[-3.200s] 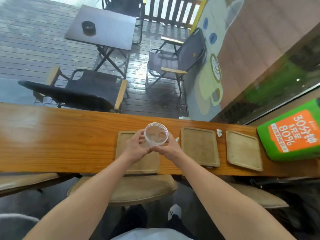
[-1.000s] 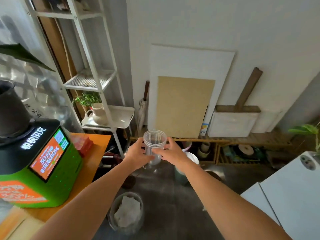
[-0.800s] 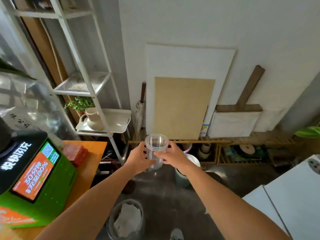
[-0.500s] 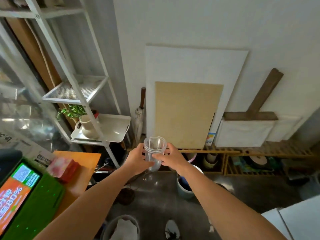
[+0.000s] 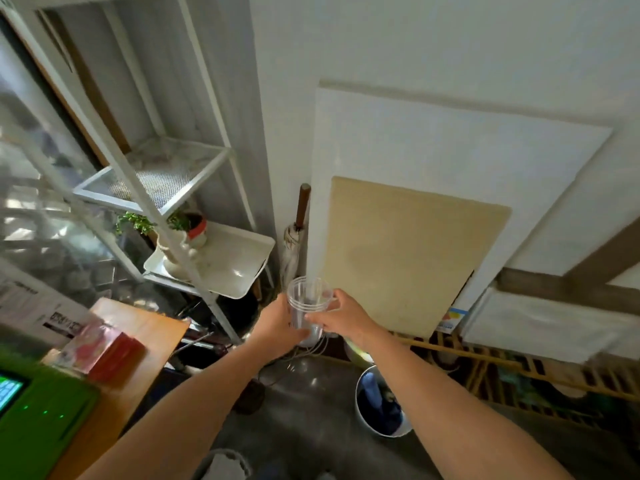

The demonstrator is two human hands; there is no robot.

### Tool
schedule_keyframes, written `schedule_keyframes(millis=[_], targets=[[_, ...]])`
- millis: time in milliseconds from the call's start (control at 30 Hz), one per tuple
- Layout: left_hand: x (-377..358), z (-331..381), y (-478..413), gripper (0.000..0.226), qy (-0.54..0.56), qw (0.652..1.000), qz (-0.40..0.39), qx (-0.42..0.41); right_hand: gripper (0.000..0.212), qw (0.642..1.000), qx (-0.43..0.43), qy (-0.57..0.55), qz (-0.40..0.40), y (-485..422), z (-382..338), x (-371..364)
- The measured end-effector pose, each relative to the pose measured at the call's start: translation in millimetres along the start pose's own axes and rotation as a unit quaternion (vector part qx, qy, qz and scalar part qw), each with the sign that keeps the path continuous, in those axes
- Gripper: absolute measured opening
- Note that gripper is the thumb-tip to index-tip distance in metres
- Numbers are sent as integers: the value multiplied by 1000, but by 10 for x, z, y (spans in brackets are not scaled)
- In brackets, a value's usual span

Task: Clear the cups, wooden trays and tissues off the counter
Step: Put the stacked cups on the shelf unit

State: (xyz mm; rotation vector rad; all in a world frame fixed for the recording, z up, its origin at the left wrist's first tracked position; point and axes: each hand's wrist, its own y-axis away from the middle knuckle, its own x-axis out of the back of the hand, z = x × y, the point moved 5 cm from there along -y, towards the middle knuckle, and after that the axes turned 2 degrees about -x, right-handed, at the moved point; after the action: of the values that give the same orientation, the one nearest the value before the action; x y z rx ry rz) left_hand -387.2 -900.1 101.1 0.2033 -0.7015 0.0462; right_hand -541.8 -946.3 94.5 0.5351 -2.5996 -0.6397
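Note:
A stack of clear plastic cups [image 5: 306, 301] stands upright in mid-air at the centre of the view, over the grey floor. My left hand [image 5: 277, 323] wraps its left side and my right hand [image 5: 341, 317] grips its right side near the rim. The end of the wooden counter [image 5: 145, 332] shows at the lower left. No wooden trays or tissues on the counter are in view.
A green machine [image 5: 38, 417] and a red box [image 5: 110, 351] sit on the counter end. A white metal shelf [image 5: 194, 244] with a potted plant stands behind it. On the floor are a white bucket [image 5: 379, 403] and a clear bin [image 5: 221, 465] with white paper. Boards lean on the wall.
I have turned away from the counter with the trays toward the wall corner. The cups stay in both hands; the view has moved closer to the shelf and boards.

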Motion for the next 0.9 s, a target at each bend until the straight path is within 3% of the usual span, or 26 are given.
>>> schedule_keyframes(millis=[267, 400, 600, 700, 900], targets=[[441, -379, -760, 66, 2, 999, 32, 37, 86, 998, 23, 31, -53, -873, -546, -229], [729, -627, -1228, 56, 17, 998, 35, 54, 100, 995, 39, 67, -65, -1383, -899, -395], [1206, -976, -1806, 59, 123, 987, 78, 65, 95, 991, 47, 88, -95, -2157, -1387, -635], [1281, -1186, -1945, 57, 159, 978, 88, 102, 88, 988, 46, 99, -109, -2399, -1432, -813], [1140, -1560, -1993, 68, 194, 958, 122, 171, 98, 980, 37, 110, -161, -2705, -1275, -1128]])
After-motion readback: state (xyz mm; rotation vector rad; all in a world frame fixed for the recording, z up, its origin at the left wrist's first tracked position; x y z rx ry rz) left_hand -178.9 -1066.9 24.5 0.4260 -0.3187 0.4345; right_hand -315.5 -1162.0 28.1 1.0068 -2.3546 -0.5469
